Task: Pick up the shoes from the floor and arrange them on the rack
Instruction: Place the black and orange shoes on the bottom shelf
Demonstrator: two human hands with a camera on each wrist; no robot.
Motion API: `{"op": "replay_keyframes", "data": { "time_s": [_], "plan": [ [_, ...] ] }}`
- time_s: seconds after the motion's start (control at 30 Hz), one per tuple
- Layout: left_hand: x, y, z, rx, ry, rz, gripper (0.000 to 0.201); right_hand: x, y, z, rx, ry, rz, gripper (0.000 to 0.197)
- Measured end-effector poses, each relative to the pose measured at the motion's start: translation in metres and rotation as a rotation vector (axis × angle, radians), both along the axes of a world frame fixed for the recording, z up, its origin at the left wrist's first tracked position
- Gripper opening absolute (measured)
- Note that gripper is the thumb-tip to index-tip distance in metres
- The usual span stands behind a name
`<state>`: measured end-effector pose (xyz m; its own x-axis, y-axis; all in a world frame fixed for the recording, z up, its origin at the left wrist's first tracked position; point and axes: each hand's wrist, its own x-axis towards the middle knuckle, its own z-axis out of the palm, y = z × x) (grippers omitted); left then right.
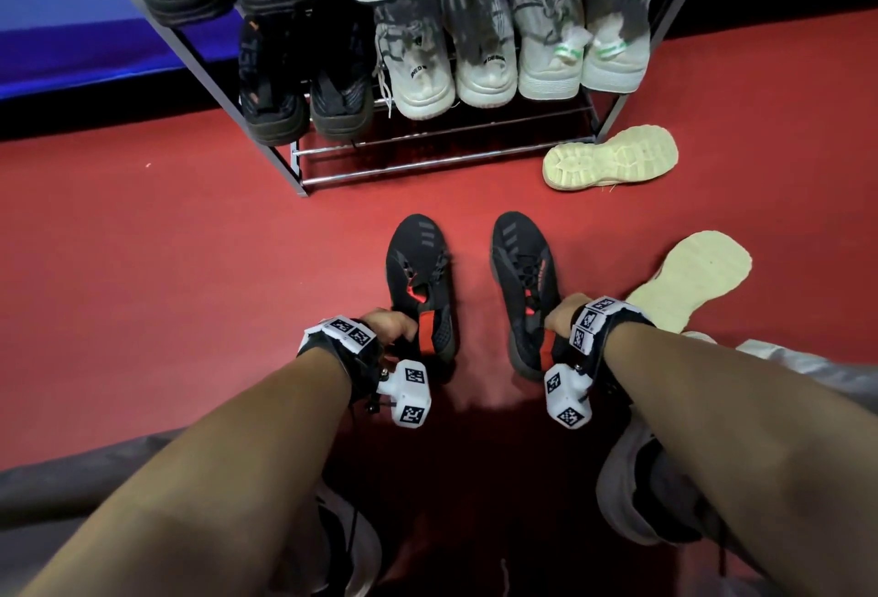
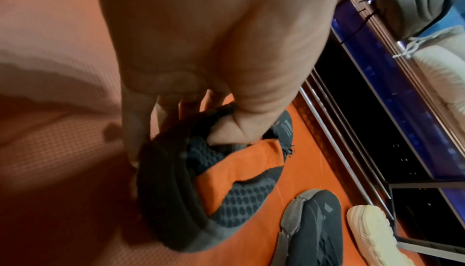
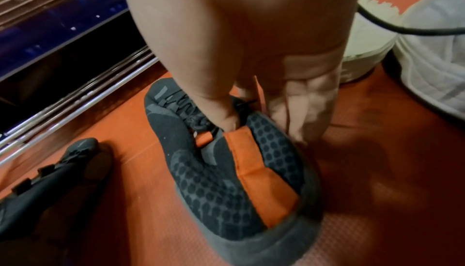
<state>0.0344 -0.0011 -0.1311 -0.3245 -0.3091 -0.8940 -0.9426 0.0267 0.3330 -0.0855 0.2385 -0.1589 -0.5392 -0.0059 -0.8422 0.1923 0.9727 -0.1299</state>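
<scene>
Two black shoes with orange lining stand on the red floor in front of the rack (image 1: 304,169). My left hand (image 1: 392,325) grips the left black shoe (image 1: 420,264) at its collar, thumb inside the opening and fingers down the outer side; the left wrist view shows this shoe (image 2: 226,180) up close. My right hand (image 1: 563,311) grips the right black shoe (image 1: 522,264) the same way, thumb in the opening by the orange lining (image 3: 251,163). Both shoes' soles seem to rest on the floor.
The rack's upper shelves hold black, grey and white shoes (image 1: 427,69); its lowest bars (image 1: 427,154) are bare. Two cream shoes lie sole-up on the floor at right (image 1: 613,159) (image 1: 689,278). My own shoes (image 1: 641,492) and knees are near the bottom.
</scene>
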Motion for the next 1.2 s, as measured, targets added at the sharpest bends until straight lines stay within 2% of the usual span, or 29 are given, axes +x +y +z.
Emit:
{"op": "replay_keyframes", "data": {
  "time_s": [0.1, 0.2, 0.23, 0.27, 0.33, 0.37, 0.5, 0.53, 0.57, 0.6, 0.63, 0.67, 0.7, 0.73, 0.77, 0.8, 0.87, 0.97, 1.07, 1.2],
  "plan": [
    [0.001, -0.003, -0.006, 0.026, 0.011, 0.021, 0.009, 0.001, 0.0, -0.001, -0.021, 0.058, -0.038, 0.037],
    [0.002, -0.008, -0.019, 0.073, 0.054, 0.057, 0.038, 0.003, -0.008, 0.007, -0.04, 0.124, -0.134, 0.035],
    [0.002, -0.006, -0.014, 0.075, 0.055, 0.055, 0.041, 0.003, -0.009, 0.007, -0.077, 0.131, -0.191, 0.035],
    [0.002, -0.006, -0.008, 0.072, 0.066, 0.071, 0.036, 0.002, -0.01, 0.009, -0.122, 0.12, -0.231, 0.036],
    [0.004, -0.004, 0.005, 0.068, 0.076, 0.118, 0.012, 0.0, -0.011, 0.013, -0.213, 0.089, -0.312, 0.036],
    [0.005, -0.003, 0.01, 0.071, 0.094, 0.151, 0.009, 0.0, -0.012, 0.016, -0.267, 0.073, -0.38, 0.035],
    [0.011, -0.003, 0.027, 0.121, 0.139, 0.254, 0.018, -0.001, -0.017, 0.015, -0.441, -0.049, -0.625, 0.019],
    [0.011, -0.005, 0.025, 0.134, 0.157, 0.274, 0.014, -0.004, -0.016, 0.01, -0.466, -0.09, -0.655, 0.023],
    [0.01, -0.009, 0.017, 0.15, 0.177, 0.28, 0.018, -0.005, -0.014, 0.009, -0.495, -0.123, -0.679, 0.038],
    [0.01, -0.016, -0.003, 0.167, 0.216, 0.29, 0.034, -0.005, -0.013, 0.011, -0.53, -0.161, -0.678, 0.05],
    [0.008, -0.025, -0.028, 0.172, 0.248, 0.308, 0.052, -0.007, -0.013, 0.01, -0.567, -0.177, -0.678, 0.055],
    [0.008, -0.028, -0.034, 0.166, 0.25, 0.331, 0.061, -0.008, -0.015, 0.013, -0.615, -0.201, -0.707, 0.054],
    [0.007, -0.028, -0.024, 0.137, 0.259, 0.373, 0.055, 0.0, -0.021, 0.039, -0.628, -0.202, -0.721, 0.05],
    [0.008, -0.025, -0.005, 0.109, 0.286, 0.409, 0.037, 0.009, -0.029, 0.069, -0.651, -0.188, -0.738, 0.043],
    [0.01, -0.019, 0.02, 0.093, 0.318, 0.435, 0.019, 0.012, -0.035, 0.082, -0.654, -0.159, -0.755, 0.032],
    [0.01, -0.015, 0.04, 0.087, 0.351, 0.449, 0.009, 0.013, -0.039, 0.093, -0.675, -0.145, -0.771, 0.019],
    [0.005, -0.017, 0.054, 0.111, 0.396, 0.485, 0.006, 0.007, -0.043, 0.098, -0.691, -0.174, -0.804, 0.012],
    [-0.006, -0.029, 0.065, 0.148, 0.463, 0.55, 0.005, -0.004, -0.052, 0.11, -0.741, -0.238, -0.731, 0.015],
    [-0.015, -0.042, 0.071, 0.187, 0.503, 0.576, 0.01, -0.013, -0.067, 0.116, -0.779, -0.25, -0.681, 0.007],
    [-0.026, -0.057, 0.07, 0.21, 0.504, 0.594, 0.007, -0.021, -0.086, 0.114, -0.844, -0.292, -0.687, 0.016]
  ]
}}
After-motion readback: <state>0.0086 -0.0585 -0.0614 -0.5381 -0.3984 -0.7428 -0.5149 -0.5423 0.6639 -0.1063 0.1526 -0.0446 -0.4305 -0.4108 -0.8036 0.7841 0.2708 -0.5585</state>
